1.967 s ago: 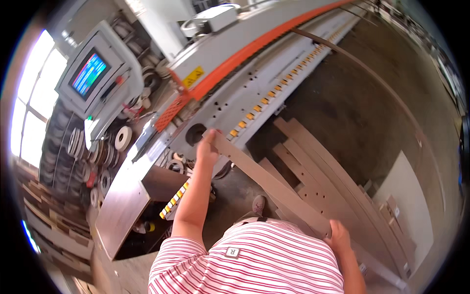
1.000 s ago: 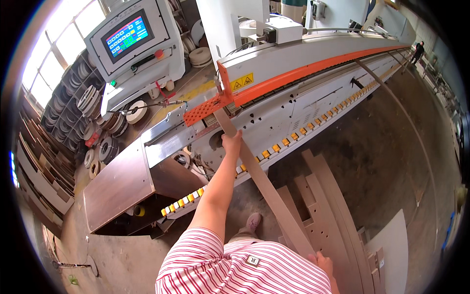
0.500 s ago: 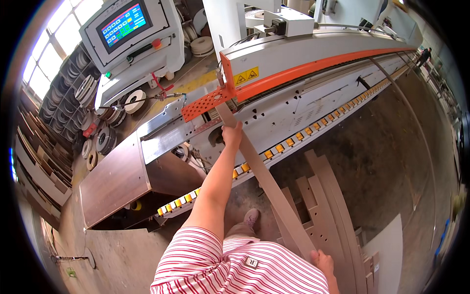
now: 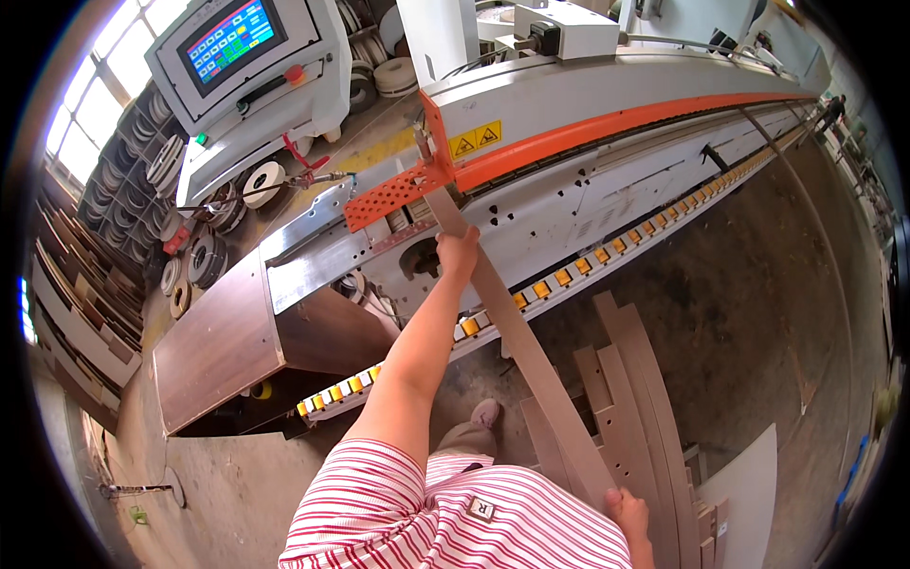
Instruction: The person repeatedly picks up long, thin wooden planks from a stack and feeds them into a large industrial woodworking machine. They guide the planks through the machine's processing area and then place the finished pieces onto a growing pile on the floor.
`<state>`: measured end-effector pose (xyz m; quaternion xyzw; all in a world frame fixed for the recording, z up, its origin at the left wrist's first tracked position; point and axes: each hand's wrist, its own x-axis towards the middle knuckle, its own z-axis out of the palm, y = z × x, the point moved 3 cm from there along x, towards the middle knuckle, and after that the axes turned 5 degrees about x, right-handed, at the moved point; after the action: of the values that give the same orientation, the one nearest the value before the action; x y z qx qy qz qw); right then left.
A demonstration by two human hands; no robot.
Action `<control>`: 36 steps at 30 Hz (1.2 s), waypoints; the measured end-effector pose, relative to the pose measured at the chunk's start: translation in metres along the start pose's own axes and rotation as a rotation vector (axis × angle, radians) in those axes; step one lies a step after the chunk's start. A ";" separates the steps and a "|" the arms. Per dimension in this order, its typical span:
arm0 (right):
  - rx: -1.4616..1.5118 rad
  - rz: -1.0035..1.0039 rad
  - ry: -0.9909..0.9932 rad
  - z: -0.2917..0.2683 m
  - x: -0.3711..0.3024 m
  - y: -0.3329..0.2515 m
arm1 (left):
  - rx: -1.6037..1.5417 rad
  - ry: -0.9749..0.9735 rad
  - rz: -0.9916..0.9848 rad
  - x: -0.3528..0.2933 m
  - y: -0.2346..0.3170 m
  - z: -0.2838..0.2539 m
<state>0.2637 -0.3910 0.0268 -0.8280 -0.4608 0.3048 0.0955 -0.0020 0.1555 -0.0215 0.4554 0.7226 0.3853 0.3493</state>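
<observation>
A long, narrow greyish-brown board [image 4: 521,341] slants from the machine's infeed down to my right side. My left hand [image 4: 458,252] is closed around it near its far end, with the arm stretched forward. At the near end, my right hand [image 4: 628,513] grips the board beside my hip. The far tip of the board meets the machine close to the orange perforated guard [image 4: 393,196]; the exact contact there is hard to make out. A long grey machine beam with an orange edge [image 4: 607,128] runs away to the right.
A row of yellow rollers [image 4: 562,277] lines the machine's side. More brown boards [image 4: 630,408] are stacked at my right. A brown cabinet [image 4: 223,346] stands left, below a control panel with a lit screen [image 4: 230,45]. Rolls of edge banding [image 4: 263,185] lie behind it.
The view has shifted slightly. My left hand and the board's far end appear a little further right in the picture, and both hands keep their hold.
</observation>
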 end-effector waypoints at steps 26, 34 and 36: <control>0.081 0.061 0.480 0.023 0.049 0.074 | 0.012 -0.731 0.628 -0.235 -0.027 -0.005; -0.057 0.006 0.453 0.029 0.178 -0.013 | 0.167 -1.164 0.529 -0.325 -0.107 -0.050; -0.094 -0.015 0.407 0.028 0.201 -0.007 | 0.175 -1.185 0.507 -0.322 -0.104 -0.055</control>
<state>0.3206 -0.2252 -0.0758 -0.8726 -0.4518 0.1086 0.1503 0.0201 -0.1859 -0.0378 0.7741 0.3061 0.0788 0.5484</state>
